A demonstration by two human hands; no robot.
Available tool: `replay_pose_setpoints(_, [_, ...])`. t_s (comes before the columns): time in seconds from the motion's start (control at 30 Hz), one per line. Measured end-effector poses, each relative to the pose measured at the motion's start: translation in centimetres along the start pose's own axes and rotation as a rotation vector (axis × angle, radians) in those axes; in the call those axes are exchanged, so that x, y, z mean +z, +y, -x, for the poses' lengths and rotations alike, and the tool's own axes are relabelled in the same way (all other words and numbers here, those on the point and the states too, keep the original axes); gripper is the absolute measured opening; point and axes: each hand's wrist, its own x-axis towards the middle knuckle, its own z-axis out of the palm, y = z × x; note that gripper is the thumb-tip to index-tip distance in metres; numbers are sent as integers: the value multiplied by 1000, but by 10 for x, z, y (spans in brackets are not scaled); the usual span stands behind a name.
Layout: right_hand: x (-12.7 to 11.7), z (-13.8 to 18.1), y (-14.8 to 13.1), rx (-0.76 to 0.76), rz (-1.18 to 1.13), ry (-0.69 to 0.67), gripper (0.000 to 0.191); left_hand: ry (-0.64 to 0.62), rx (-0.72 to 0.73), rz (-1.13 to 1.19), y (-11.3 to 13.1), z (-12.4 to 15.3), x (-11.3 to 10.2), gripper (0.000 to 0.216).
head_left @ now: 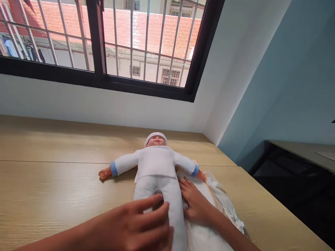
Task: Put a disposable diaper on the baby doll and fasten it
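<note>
On the table (65,195) the doll (157,160) lay supine, white plastic (229,207) beside it; my left hand (138,223) curled over it, whether pinching I couldn't tell; my right hand (196,202), fingers spread, was at its side; seemingly adjusting, next needing steady support

one bench (52,195) carries one doll (157,140), laid with its one head toward the far edge. on the doll are counted one white cap (155,134), one white top (157,161), two white legs (175,216), two blue cuffs (113,168) and two small doll hands (105,173). one white bundle (222,195) lies on the side toward the bench's right edge. the person's hands number two: one left hand (133,225), one right hand (194,199). past the bench's far edge, one black-framed window (97,42) shows two panes.
</note>
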Motion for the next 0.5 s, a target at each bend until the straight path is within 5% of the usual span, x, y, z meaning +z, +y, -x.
replay_pose_setpoints(0.17, [1,1,2,-4,-10,20,71,-18,-90,-78,-12,8,0,24])
replay_pose_setpoints(0.3, [2,2,4,5,-6,4,64,-192,-70,-95,-4,22,8,31])
replay_pose_setpoints(0.5, [5,5,9,-25,6,15,73,-180,-6,13,12,17,10,36])
